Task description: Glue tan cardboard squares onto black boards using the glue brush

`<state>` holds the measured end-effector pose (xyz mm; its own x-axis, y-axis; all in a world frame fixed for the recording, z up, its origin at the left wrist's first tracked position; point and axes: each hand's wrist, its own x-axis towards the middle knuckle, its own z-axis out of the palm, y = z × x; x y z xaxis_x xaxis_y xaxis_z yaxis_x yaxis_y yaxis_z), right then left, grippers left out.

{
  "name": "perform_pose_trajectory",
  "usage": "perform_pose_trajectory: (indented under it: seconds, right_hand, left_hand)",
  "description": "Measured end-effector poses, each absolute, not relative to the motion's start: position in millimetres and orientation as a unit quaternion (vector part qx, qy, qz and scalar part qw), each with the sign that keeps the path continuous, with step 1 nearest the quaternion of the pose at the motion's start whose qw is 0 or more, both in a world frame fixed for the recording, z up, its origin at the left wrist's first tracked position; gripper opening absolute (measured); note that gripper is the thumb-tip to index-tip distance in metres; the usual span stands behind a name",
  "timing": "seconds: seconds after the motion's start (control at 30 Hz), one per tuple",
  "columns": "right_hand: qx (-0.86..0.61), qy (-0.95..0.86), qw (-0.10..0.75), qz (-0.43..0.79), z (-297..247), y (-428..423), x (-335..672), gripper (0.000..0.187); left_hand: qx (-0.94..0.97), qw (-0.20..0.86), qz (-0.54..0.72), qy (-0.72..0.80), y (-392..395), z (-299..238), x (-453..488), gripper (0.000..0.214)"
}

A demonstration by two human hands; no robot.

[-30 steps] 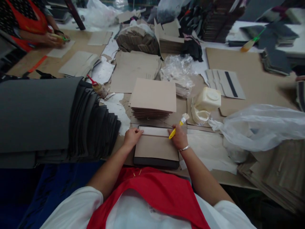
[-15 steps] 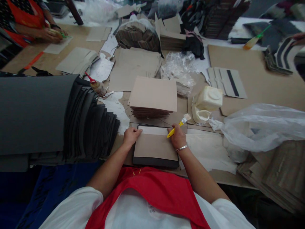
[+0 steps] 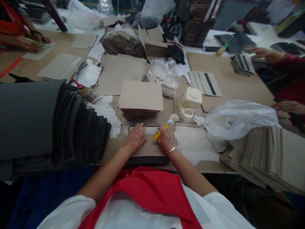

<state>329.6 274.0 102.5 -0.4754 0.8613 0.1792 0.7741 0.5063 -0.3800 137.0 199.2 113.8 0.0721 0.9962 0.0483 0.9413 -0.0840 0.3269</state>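
My left hand [image 3: 135, 138] lies flat, fingers spread, on a brown cardboard panel [image 3: 150, 149] that sits on a dark sheet [image 3: 147, 160] in front of me. My right hand [image 3: 165, 140] rests on the same panel and grips a yellow-handled glue brush [image 3: 165, 127], bristles pointing up and away. A white glued strip [image 3: 151, 129] shows along the panel's far edge. Just beyond stands a stack of brown cardboard squares [image 3: 140, 100]. A cream glue tub [image 3: 189, 103] sits to the right of the brush.
A tall fanned pile of dark grey sheets [image 3: 47, 124] fills the left. A plastic bag [image 3: 235, 119] and a stack of grey boards [image 3: 264, 156] lie right. A glue bottle [image 3: 84, 90] lies by the dark pile. Other people's hands work far left [image 3: 28, 41] and right [image 3: 288, 106].
Both my hands have slid inward toward the middle of the panel. The view has shifted, so everything sits further left, and a person on the right now shows.
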Motion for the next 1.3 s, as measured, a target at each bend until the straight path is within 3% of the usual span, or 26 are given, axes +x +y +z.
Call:
perform_pose_trajectory:
  seconds: [0.1,0.2,0.3,0.4,0.5,0.57,0.6,0.67,0.73,0.97,1.13,1.3]
  right_hand:
    - [-0.422,-0.886,0.141,0.127,101,259,332,0.027]
    - [-0.471,-0.868,0.130,0.091,103,253,353,0.031]
    - [-0.479,-0.853,0.198,0.066,105,259,376,0.032]
    - [-0.441,-0.839,0.313,0.065,115,262,377,0.036]
    - [-0.437,-0.816,0.369,0.082,142,246,358,0.039]
    - [-0.419,-0.816,0.386,0.100,163,232,339,0.036]
    - [-0.400,-0.820,0.394,0.112,172,226,330,0.032]
    - [-0.352,-0.826,0.417,0.139,189,216,315,0.026]
    - [-0.313,-0.826,0.440,0.159,202,208,305,0.023]
    - [-0.271,-0.797,0.469,0.268,236,187,289,0.016]
    - [-0.229,-0.789,0.452,0.348,264,179,256,0.010]
    - [-0.203,-0.773,0.443,0.406,282,177,228,0.009]
  left_hand:
    - [0.755,0.160,0.061,0.632,193,109,152,0.064]
    - [0.696,0.172,0.039,0.696,171,121,138,0.069]
    - [0.679,0.158,0.106,0.709,125,161,107,0.049]
    - [0.700,0.056,0.208,0.681,60,225,80,0.027]
    - [0.641,-0.150,0.253,0.708,6,294,52,0.017]
    - [0.587,-0.243,0.255,0.729,-5,329,24,0.029]
    - [0.571,-0.254,0.232,0.746,-3,340,9,0.045]
    - [0.572,-0.232,0.174,0.767,11,351,-17,0.072]
    - [0.603,-0.182,0.128,0.766,28,350,-34,0.077]
    - [0.672,-0.160,0.131,0.711,34,342,-35,0.057]
    - [0.688,-0.141,0.124,0.701,42,358,-58,0.066]
    - [0.733,-0.114,0.111,0.662,53,357,-65,0.038]
